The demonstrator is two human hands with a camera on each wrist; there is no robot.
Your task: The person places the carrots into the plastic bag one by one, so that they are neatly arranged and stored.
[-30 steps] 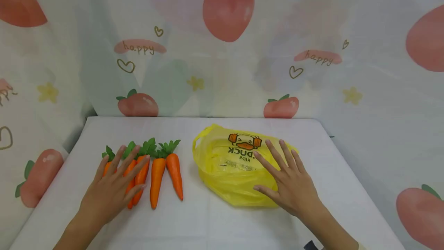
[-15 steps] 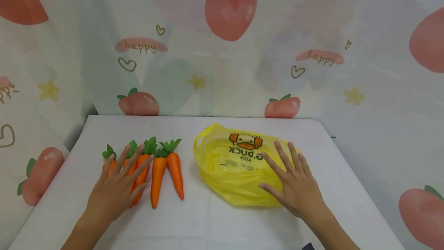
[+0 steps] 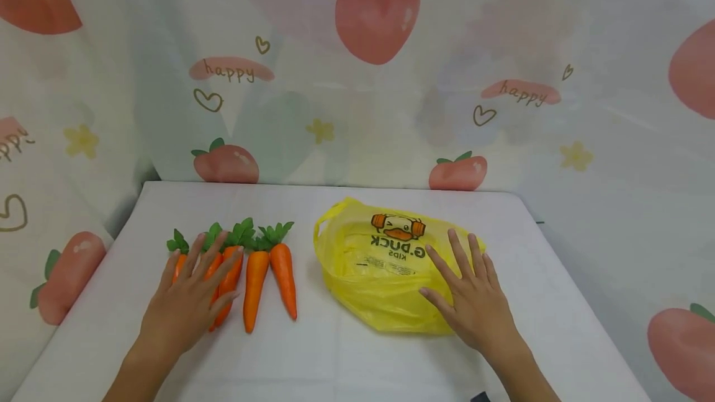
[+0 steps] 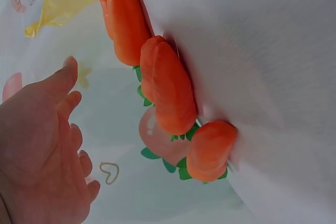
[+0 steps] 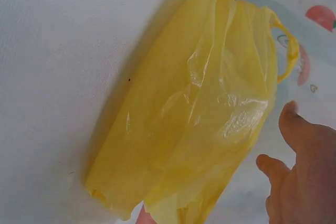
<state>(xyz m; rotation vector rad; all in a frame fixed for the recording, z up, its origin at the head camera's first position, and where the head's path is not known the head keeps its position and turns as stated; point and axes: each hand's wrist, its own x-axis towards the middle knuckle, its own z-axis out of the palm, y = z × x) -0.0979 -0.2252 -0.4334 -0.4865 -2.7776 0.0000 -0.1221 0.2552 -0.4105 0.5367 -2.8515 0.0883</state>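
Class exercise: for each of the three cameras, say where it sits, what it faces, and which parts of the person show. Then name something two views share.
Head: on the head, facing down at the table; both forearms, left hand over the carrots, right hand over the bag.
Left wrist: beside the carrots; left hand shows.
Right wrist: beside the bag; right hand shows.
Shared: bag, in all three.

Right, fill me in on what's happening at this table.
A person sits at a white table with both hands spread out flat. The left hand hovers over or rests on the leftmost of a row of orange toy carrots with green tops; the wrist view shows a gap below the palm, so contact is unclear. The right hand lies with straight fingers on the right side of a crumpled yellow plastic bag printed with a duck. Nothing is gripped; no carrot shows inside the bag.
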